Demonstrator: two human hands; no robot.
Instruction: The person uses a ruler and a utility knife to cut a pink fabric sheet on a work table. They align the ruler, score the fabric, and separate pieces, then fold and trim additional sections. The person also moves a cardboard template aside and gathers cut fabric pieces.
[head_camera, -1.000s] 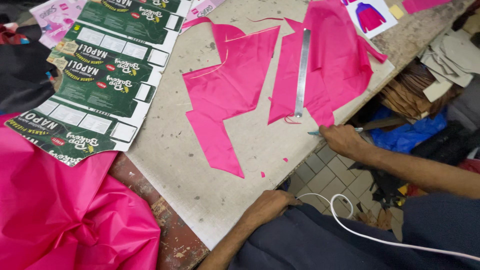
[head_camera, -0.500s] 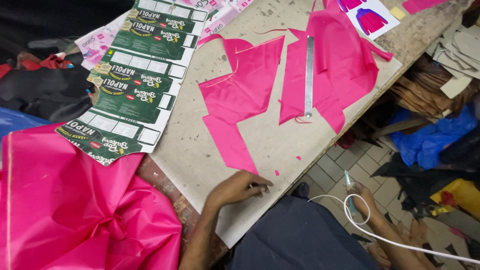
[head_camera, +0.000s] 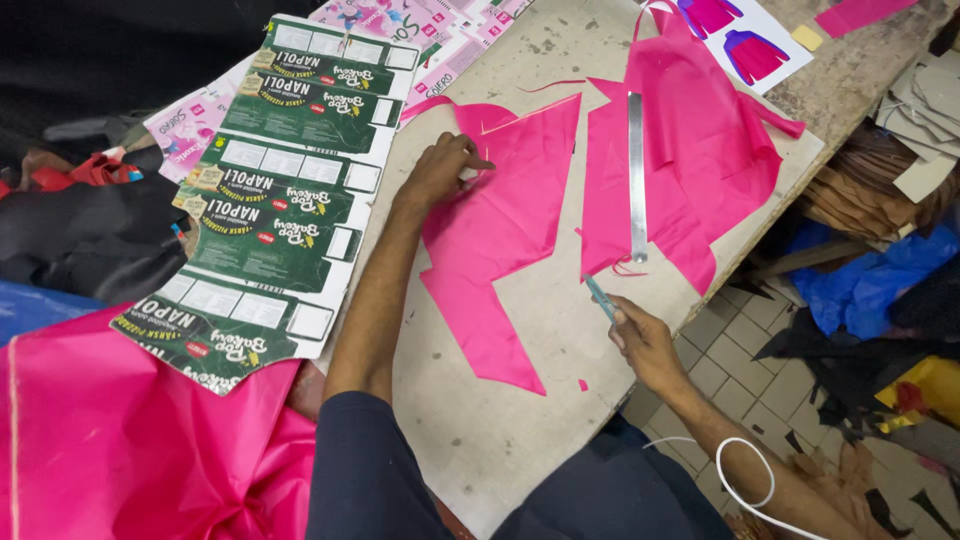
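A worn grey worktable (head_camera: 500, 440) carries two pink fabric pieces (head_camera: 510, 215), a metal ruler (head_camera: 637, 175) and green printed cardboard sheets (head_camera: 285, 200) left of the left hand (head_camera: 440, 172).

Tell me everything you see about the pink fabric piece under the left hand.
The pink fabric piece is thin, smooth, slightly shiny cloth, cut with straight edges into an irregular shape that narrows to a point toward the person. It lies flat on the grey board. The left hand presses its upper left edge. Beside it, apart, lies a larger pink piece bearing a metal ruler.
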